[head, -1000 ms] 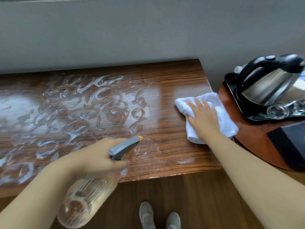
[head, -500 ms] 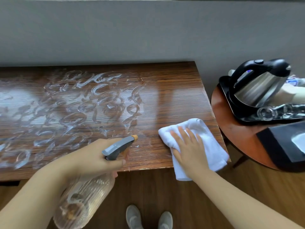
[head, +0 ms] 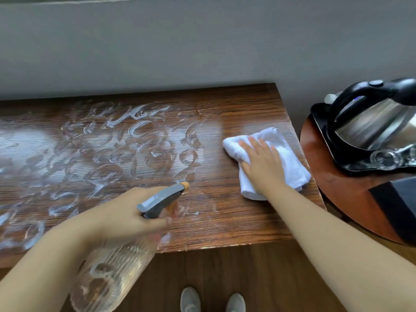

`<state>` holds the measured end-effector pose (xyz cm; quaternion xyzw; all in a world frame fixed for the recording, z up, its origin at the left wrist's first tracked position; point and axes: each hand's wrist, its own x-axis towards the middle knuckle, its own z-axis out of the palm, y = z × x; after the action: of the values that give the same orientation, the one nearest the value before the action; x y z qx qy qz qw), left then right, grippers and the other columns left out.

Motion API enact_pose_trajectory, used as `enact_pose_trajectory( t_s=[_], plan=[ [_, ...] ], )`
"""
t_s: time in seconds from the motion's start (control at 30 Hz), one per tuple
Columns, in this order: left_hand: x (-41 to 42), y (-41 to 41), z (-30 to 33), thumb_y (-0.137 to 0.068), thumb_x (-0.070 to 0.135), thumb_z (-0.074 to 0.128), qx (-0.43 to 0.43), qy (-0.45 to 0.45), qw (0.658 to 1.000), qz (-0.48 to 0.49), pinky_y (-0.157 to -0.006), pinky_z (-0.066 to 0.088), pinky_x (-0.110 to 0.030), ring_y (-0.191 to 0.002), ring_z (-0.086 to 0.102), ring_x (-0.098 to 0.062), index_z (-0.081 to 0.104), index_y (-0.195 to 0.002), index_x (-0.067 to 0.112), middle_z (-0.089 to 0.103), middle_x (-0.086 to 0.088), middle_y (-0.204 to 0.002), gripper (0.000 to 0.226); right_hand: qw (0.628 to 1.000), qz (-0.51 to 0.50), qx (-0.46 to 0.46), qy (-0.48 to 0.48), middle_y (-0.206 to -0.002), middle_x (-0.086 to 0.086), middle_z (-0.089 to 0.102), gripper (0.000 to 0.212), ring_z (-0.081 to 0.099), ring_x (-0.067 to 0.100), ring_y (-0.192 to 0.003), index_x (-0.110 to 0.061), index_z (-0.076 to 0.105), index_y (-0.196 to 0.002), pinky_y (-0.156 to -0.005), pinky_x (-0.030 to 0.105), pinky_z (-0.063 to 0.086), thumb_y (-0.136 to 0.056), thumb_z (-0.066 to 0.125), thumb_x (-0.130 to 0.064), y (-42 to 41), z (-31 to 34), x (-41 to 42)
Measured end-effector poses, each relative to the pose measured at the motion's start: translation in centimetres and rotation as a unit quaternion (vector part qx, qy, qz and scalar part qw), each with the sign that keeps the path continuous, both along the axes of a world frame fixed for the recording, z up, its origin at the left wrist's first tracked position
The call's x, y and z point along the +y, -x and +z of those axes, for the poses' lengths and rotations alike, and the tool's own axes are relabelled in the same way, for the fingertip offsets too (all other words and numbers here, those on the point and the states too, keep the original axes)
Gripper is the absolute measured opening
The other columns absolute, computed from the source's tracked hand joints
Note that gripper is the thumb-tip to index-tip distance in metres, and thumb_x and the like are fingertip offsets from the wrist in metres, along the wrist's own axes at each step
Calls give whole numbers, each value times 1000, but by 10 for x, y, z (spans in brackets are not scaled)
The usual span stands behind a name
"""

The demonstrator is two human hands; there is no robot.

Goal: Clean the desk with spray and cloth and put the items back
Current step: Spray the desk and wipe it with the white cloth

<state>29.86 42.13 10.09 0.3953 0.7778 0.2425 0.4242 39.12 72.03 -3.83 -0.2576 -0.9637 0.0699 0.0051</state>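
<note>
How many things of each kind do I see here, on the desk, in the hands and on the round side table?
Cloth: 1
Spray bottle: 1
Kettle: 1
Black tray: 1
Clear glass: 1, possibly more at the blurred edge
Dark box: 1
Total: 6

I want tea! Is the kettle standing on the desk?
No, the kettle sits in a black tray on the round side table.

Bare forearms; seemingly grey shoes (head: 212, 299) on both feet.
</note>
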Motion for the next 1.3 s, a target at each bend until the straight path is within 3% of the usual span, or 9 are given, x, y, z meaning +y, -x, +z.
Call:
enact_pose_trajectory(
  t_s=[0.1, 0.27, 0.33, 0.5, 0.67, 0.83, 0.97, 1.13, 1.3],
  plan=[
    [7, 1, 0, -91, 34, 63, -8, -6, 1000, -17, -53, 32, -19, -49, 38, -6, 50, -84, 65, 44, 10, -53, 35, 998, -51, 1, -22, -151, 1, 38, 59, 34, 27, -137, -24, 44, -139, -110, 48, 26, -86, 25, -42, -18, 3, 26],
    [15, -4, -4, -78, 55, 60, -21, -16, 999, -26, -66, 48, -38, -66, 55, -27, 57, -96, 47, 63, -2, -75, 20, 997, -77, 4, -24, -145, 4, 46, 60, 43, 30, -129, -19, 47, -137, -104, 50, 35, -86, 26, -41, -80, -1, 15],
    [19, -7, -5, -87, 42, 65, -14, -29, 999, -30, -71, 50, -41, -76, 61, -33, 56, -95, 48, 65, -11, -83, 13, 998, -65, -3, -24, -144, 4, 48, 58, 45, 30, -128, -19, 46, -137, -102, 51, 36, -87, 27, -41, -101, -5, 0],
    [22, -14, -3, -92, 30, 66, 9, -44, 998, -38, -61, 43, -21, -59, 53, -10, 56, -92, 47, 62, -6, -81, 19, 999, -17, 25, -35, -141, 4, 50, 53, 44, 28, -129, -23, 44, -137, -104, 46, 28, -88, 34, -40, -119, -10, -43],
    [11, -10, -4, -92, 33, 64, 7, -14, 999, -28, -61, 37, -22, -57, 43, -5, 59, -97, 27, 51, 2, -65, 9, 996, 78, 24, -22, -141, 1, 51, 54, 46, 28, -129, -25, 50, -135, -104, 49, 27, -86, 37, -41, -85, -13, -82],
    [8, -10, 1, -94, 23, 62, 3, 5, 1000, -26, -55, 36, -11, -50, 43, -3, 50, -69, 60, 51, 18, -56, 46, 995, 101, 24, -9, -142, 1, 49, 55, 39, 26, -130, -28, 47, -135, -106, 48, 22, -84, 38, -44, -37, -15, -81],
    [3, -11, 3, -93, 29, 62, -13, 31, 999, -11, -55, 35, -14, -52, 40, -4, 46, -74, 74, 46, 13, -57, 52, 998, 63, 2, 8, -149, 0, 42, 63, 38, 28, -136, -28, 47, -139, -109, 46, 15, -83, 24, -48, -14, -5, -54],
    [-3, -13, -5, -93, 25, 64, 0, 42, 999, -12, -55, 36, -14, -53, 39, -5, 50, -83, 21, 46, 11, -60, 18, 1000, -7, 14, -9, -151, 2, 39, 69, 36, 31, -136, -25, 45, -141, -109, 49, 19, -82, 18, -48, -33, 0, -9],
    [4, -22, -8, -92, 19, 64, -27, 41, 998, -48, -58, 42, -16, -55, 54, -2, 57, -92, 16, 50, 13, -60, 8, 998, -57, 28, -29, -143, 6, 48, 53, 46, 35, -127, -24, 41, -136, -100, 53, 37, -87, 29, -40, -88, -3, 5]
  ],
)
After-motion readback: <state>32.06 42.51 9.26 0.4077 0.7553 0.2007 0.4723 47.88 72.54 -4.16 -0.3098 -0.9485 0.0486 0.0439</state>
